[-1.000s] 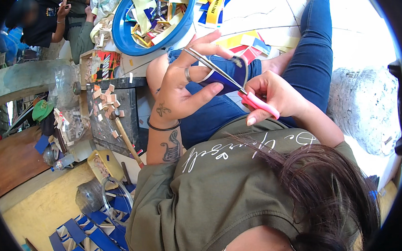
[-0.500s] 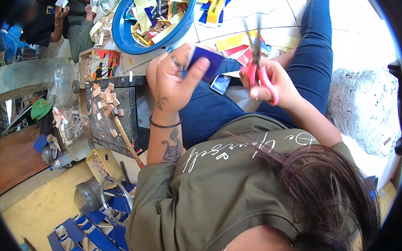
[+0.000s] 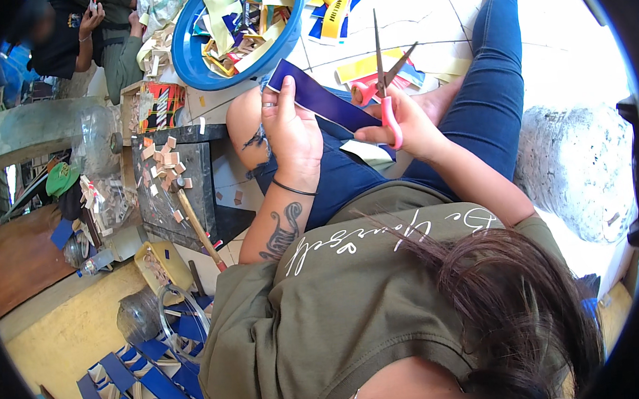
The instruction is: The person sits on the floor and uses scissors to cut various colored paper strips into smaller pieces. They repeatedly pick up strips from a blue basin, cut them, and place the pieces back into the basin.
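My left hand (image 3: 292, 139) holds a dark blue strip (image 3: 324, 100) of smooth, flexible sheet between thumb and fingers, above my lap. The strip slants down to the right. Pink-handled scissors (image 3: 381, 83) are in my right hand (image 3: 416, 126), their blades pointing up and spread apart. The right thumb is by the strip's lower right end; whether it touches cannot be made out. Under the strip, a pale cut piece (image 3: 366, 153) lies on my jeans. Yellow and other coloured sheets (image 3: 359, 68) lie on the floor behind the scissors.
A blue basin (image 3: 184, 50) full of coloured scraps stands far left of centre. Small wooden blocks (image 3: 167, 163) and a hammer (image 3: 198, 223) lie on a dark stand (image 3: 200, 181). A plastic-wrapped bundle (image 3: 574, 173) is at right. Another person (image 3: 58, 47) sits at upper left.
The blue piece, folded or end-on before, now shows as a long strip. My left hand has turned palm up and moved slightly right. The scissors' blades have spread wider.
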Available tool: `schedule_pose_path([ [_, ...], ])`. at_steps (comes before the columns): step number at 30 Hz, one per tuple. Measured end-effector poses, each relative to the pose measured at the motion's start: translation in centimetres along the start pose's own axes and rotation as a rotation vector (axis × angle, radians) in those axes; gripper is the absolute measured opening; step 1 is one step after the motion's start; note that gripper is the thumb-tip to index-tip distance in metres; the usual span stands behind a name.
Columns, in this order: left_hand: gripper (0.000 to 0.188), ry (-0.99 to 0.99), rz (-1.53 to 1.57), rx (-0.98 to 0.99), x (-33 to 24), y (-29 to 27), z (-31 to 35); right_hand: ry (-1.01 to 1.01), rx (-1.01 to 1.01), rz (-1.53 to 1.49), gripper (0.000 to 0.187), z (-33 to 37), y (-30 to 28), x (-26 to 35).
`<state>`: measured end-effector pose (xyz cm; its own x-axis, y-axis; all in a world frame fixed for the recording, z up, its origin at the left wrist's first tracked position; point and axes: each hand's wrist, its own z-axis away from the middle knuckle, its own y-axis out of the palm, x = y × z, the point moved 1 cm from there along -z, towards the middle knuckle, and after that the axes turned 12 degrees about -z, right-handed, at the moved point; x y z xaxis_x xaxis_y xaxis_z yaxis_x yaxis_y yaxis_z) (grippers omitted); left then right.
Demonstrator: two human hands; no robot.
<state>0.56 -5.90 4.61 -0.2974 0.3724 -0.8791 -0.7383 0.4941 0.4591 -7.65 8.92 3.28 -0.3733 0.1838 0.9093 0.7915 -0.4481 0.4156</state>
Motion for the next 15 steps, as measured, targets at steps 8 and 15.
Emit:
schedule_pose_path([
  [8,0.02,-0.352,-0.149,0.334,-2.7,-1.8,0.4,-0.038,-0.281,-0.002,0.046,-2.6,-4.2,2.6],
  [15,0.019,-0.253,-0.704,0.399,-2.0,-1.5,0.9,-0.021,-0.295,0.147,0.043,-2.8,-4.4,2.1],
])
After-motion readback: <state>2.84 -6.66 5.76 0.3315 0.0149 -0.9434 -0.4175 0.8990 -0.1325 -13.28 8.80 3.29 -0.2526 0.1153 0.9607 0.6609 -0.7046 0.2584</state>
